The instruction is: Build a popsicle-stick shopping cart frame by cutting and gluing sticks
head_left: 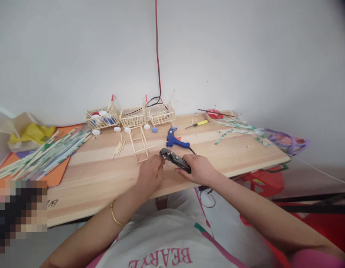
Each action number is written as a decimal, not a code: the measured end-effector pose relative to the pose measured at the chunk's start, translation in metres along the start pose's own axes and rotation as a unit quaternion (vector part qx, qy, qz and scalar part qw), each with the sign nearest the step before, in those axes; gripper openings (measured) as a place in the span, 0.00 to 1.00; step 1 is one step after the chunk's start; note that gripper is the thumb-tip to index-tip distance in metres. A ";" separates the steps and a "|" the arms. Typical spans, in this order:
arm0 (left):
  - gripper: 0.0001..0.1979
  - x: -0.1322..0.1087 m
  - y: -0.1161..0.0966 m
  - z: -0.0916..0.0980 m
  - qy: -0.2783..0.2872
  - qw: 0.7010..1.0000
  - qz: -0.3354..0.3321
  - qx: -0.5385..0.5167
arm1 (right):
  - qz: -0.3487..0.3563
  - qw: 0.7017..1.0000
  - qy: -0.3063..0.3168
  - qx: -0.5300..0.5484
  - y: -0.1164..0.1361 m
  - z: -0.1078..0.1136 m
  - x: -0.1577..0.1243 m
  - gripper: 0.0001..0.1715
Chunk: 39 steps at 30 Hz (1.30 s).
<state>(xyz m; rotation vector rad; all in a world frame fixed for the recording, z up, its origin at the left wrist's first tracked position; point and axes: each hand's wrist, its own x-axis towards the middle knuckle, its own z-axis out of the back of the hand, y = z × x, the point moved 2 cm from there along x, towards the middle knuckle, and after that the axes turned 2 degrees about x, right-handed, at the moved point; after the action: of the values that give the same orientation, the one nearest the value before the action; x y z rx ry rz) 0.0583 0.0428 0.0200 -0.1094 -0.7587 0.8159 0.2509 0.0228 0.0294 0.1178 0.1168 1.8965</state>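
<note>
My right hand (200,169) is wrapped around the handles of dark metal pliers (174,158), whose jaws point left. At those jaws my left hand (151,173) has its fingers pressed together; whatever they pinch is hidden. Just beyond the left hand lies an open frame of thin wooden sticks (139,143), with a few short cut sticks (118,148) to its left. A blue hot glue gun (175,139) rests on the wooden table (105,190) behind the pliers, its cord running toward the right hand.
Against the wall stand three small stick carts, a left one (102,118), a middle one (133,117) and a right one (161,112). Wrapped sticks (50,149) lie on orange sheets at left. A yellow-handled screwdriver (199,124), red bowl (214,114) and green-white wrappers (239,126) are at right.
</note>
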 end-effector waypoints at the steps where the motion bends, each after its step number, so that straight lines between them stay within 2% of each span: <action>1: 0.09 0.000 0.000 0.000 0.002 1.000 0.001 -0.001 | 0.001 1.000 -0.009 -0.001 0.000 0.001 0.000 0.22; 5: 0.09 0.001 -0.001 -0.001 0.013 1.000 -0.003 0.002 | 0.008 0.999 -0.042 -0.005 0.002 0.002 0.000 0.23; 10: 0.09 0.001 -0.001 -0.001 0.001 1.000 -0.004 -0.008 | 0.029 0.998 -0.046 -0.013 -0.001 -0.005 0.002 0.25; 15: 0.08 -0.001 0.000 -0.005 0.012 1.000 0.001 -0.012 | 0.045 0.998 -0.018 -0.026 -0.009 -0.008 0.004 0.26; 25: 0.08 -0.002 0.004 -0.008 0.040 0.997 0.049 -0.037 | 0.046 0.996 0.042 -0.059 -0.012 0.003 0.011 0.26; 29: 0.08 -0.002 0.006 -0.007 0.033 0.997 0.045 -0.058 | 0.036 0.998 0.039 -0.037 -0.015 0.005 0.009 0.27; 32: 0.09 -0.001 0.007 -0.004 0.039 0.991 0.073 -0.109 | -0.021 1.000 -0.001 -0.012 -0.032 0.013 0.011 0.29; 35: 0.09 0.002 0.007 0.001 0.040 0.977 0.115 -0.177 | -0.167 0.986 -0.026 0.000 -0.064 0.021 0.016 0.36; 37: 0.09 0.003 0.006 0.003 0.049 0.953 0.170 -0.247 | -0.252 0.968 -0.012 0.008 -0.086 0.022 0.018 0.41; 39: 0.08 0.005 0.005 0.005 0.067 0.907 0.243 -0.337 | -0.294 0.956 -0.005 0.019 -0.102 0.019 0.019 0.44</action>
<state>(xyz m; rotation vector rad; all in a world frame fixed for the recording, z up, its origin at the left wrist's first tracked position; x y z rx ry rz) 0.0538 0.0487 0.0249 -1.0012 -0.8700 0.9686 0.3432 0.0741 0.0339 0.1040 0.1606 1.2978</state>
